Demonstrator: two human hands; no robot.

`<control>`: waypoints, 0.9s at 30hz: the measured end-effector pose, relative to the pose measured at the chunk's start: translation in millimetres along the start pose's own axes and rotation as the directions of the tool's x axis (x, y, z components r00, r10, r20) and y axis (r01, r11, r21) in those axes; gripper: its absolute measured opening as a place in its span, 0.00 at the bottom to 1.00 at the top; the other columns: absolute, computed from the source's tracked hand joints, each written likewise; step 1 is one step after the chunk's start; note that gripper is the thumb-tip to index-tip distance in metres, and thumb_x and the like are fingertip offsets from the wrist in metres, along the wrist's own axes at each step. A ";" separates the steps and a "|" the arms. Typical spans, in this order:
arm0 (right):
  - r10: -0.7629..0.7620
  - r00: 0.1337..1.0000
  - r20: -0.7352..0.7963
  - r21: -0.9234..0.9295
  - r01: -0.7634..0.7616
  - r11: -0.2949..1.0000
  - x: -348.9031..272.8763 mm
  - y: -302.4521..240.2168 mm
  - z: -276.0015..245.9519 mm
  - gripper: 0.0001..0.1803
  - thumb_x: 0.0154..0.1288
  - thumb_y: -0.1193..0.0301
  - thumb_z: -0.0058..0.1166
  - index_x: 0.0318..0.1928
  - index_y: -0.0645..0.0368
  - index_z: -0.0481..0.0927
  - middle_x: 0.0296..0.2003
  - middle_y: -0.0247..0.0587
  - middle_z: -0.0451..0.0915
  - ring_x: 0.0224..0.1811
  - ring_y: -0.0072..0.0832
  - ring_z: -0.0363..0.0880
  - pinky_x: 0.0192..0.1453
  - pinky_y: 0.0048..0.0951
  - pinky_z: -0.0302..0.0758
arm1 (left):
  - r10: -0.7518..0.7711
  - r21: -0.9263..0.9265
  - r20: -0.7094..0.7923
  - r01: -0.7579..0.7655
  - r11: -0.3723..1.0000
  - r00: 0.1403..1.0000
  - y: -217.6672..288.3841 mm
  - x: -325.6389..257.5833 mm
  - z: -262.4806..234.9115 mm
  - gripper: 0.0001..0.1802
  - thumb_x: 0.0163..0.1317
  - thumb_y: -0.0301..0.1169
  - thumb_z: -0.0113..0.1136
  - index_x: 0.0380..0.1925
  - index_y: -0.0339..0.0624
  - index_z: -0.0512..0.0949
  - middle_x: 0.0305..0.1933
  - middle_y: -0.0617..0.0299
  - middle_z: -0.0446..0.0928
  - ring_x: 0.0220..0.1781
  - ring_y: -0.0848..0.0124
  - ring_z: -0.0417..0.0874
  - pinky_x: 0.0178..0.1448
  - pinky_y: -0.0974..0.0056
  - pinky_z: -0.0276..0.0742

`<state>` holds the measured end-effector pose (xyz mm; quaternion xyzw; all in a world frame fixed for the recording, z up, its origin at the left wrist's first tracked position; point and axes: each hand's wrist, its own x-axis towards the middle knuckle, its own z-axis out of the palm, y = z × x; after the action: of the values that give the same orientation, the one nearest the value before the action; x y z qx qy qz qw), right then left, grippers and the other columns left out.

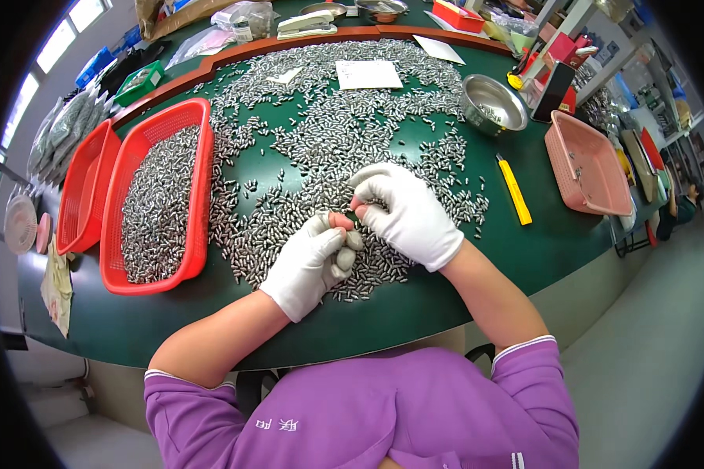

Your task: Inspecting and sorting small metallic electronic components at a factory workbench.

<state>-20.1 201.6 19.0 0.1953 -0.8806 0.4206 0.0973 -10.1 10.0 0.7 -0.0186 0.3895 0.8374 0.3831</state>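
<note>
A wide spread of small, shiny, bullet-shaped metal pieces covers the middle of the green table. Over its near part are both my hands, in white gloves with some fingertips bare. My left hand is curled, thumb against fingers; its glove is greyed at the fingers. Close by on its right, my right hand pinches with thumb and forefinger, the tips almost meeting the left ones. Whatever sits in either grip is too small or hidden to make out.
Left of the pile stands a red basket full of the same pieces, beside another red basket. To the right are a steel bowl, a yellow utility knife and a pink basket. A white paper lies on the pieces.
</note>
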 end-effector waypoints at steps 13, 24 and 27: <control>-0.103 0.992 -0.075 -0.290 0.077 0.954 2.0 10.8 -6.9 0.17 0.49 0.75 0.63 0.43 0.58 0.82 0.44 0.43 0.80 0.49 0.41 0.78 0.56 0.37 0.75 | -0.039 0.071 -0.088 0.046 0.996 0.995 3.3 -2.2 7.9 0.06 0.69 0.34 0.57 0.40 0.50 0.71 0.34 0.67 0.74 0.25 0.80 0.67 0.31 0.75 0.65; -0.055 0.998 0.043 -0.422 0.068 0.904 3.8 15.0 -5.3 0.04 0.53 0.69 0.61 0.28 0.53 0.80 0.31 0.37 0.78 0.38 0.38 0.78 0.44 0.38 0.74 | -0.078 0.112 -0.109 0.091 0.990 0.991 4.5 -3.5 8.9 0.09 0.69 0.39 0.57 0.42 0.49 0.73 0.34 0.68 0.74 0.25 0.80 0.66 0.31 0.74 0.63; -0.081 0.997 0.008 -0.363 0.079 0.929 4.7 10.4 -5.4 0.05 0.52 0.71 0.63 0.29 0.55 0.80 0.31 0.38 0.78 0.38 0.37 0.78 0.44 0.37 0.75 | -0.065 0.092 -0.069 0.071 0.993 0.996 4.9 -4.1 6.4 0.09 0.68 0.37 0.58 0.42 0.48 0.73 0.35 0.67 0.74 0.26 0.80 0.66 0.31 0.74 0.63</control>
<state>-28.7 210.5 16.7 0.2082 -0.9340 0.2472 0.1519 -8.6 9.7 9.7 -0.0414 0.4401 0.8036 0.3986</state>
